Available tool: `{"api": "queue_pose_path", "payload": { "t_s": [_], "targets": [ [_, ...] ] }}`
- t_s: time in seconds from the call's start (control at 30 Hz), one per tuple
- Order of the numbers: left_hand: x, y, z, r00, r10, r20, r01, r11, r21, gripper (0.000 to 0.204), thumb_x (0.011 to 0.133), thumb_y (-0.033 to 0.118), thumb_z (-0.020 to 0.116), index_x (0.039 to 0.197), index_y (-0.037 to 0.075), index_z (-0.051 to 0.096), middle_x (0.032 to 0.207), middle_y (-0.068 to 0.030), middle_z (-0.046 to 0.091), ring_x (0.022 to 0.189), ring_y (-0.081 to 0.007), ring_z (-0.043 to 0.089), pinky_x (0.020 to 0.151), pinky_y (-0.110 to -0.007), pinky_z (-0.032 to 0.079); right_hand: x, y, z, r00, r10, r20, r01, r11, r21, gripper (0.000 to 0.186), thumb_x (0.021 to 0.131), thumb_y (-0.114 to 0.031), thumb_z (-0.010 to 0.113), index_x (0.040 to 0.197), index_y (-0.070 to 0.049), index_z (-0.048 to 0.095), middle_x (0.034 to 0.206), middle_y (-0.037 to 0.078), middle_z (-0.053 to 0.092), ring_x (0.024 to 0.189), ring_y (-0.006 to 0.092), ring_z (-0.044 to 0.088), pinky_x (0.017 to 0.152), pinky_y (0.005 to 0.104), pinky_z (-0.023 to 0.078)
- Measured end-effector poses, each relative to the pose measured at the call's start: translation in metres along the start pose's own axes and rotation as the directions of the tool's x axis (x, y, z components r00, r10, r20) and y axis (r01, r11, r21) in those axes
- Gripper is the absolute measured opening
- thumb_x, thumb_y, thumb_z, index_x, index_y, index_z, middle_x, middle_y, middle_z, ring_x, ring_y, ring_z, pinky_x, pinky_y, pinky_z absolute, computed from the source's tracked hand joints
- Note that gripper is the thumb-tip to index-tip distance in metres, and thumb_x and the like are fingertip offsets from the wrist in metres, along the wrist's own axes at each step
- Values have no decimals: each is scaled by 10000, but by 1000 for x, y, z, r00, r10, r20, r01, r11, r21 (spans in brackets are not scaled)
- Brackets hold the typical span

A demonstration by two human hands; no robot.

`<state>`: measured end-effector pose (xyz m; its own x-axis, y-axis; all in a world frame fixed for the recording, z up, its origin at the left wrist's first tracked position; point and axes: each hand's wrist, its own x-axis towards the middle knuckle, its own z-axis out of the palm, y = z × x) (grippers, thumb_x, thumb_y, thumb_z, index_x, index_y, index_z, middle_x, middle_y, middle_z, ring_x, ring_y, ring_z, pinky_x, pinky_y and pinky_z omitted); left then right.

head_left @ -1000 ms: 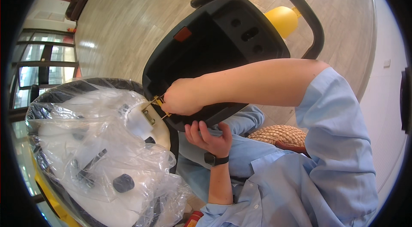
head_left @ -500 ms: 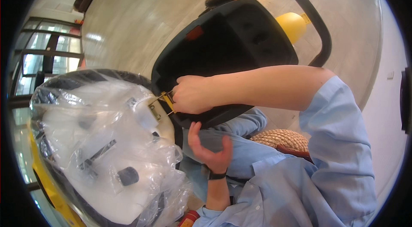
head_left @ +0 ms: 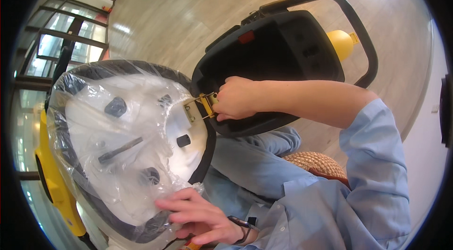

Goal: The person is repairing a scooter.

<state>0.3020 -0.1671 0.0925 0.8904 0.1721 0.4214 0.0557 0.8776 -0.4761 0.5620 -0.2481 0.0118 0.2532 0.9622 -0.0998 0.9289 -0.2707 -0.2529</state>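
My right hand [head_left: 237, 99] reaches across with curled fingers closed at a gold-coloured metal hinge bracket [head_left: 206, 105]. This bracket joins a white shell [head_left: 193, 151] on the left to a black panel [head_left: 264, 56] on the right; its end under my fingers is hidden. Clear plastic film [head_left: 127, 132], wrinkled and shiny, covers most of the white shell and its dark rim. My left hand [head_left: 200, 214], fingers spread, is at the near edge of the film, its fingertips touching or just over it. Part of an orange object [head_left: 192, 245] shows below that hand.
A black bar handle [head_left: 351, 14] loops beyond the panel, near a yellow rounded part [head_left: 340, 44]. Yellow bodywork [head_left: 59, 188] stands at far left. A woven straw item [head_left: 316, 164] lies right of my legs. Windows [head_left: 71, 37] line the left; a white wall [head_left: 424, 155] stands right.
My left hand has moved from beside the hinge down and left to the film's near edge. The film now lies off the shell's hinge side. My right hand stays at the bracket.
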Motion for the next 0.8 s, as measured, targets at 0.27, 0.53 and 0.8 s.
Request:
{"api": "queue_pose_path", "payload": {
  "t_s": [0.27,0.53,0.8],
  "targets": [
    [-6,9,5,996,-78,-47,76,996,-44,454,989,75,645,1344,239,415,1602,154,482,1422,-129,521,1071,-488,515,5,-1,21,939,-159,-306,122,983,-136,210,950,-227,615,1110,-146,723,985,73,730,999,257,701,833,389,532],
    [-5,25,7,956,-219,-196,233,971,51,310,1110,381,495,1399,270,483,1497,162,591,1306,-136,603,935,-419,563,-1,12,2,949,-72,-306,140,969,206,183,861,-170,738,1022,-91,700,937,111,711,970,339,701,851,470,564],
    [-4,33,-4,937,-301,-177,311,950,29,388,1098,321,516,1478,244,509,1436,93,634,1162,-183,648,778,-331,611,-17,40,-49,952,220,-210,-140,929,342,200,902,-226,708,936,-29,700,911,185,718,945,398,693,822,489,558]
  ]
}}
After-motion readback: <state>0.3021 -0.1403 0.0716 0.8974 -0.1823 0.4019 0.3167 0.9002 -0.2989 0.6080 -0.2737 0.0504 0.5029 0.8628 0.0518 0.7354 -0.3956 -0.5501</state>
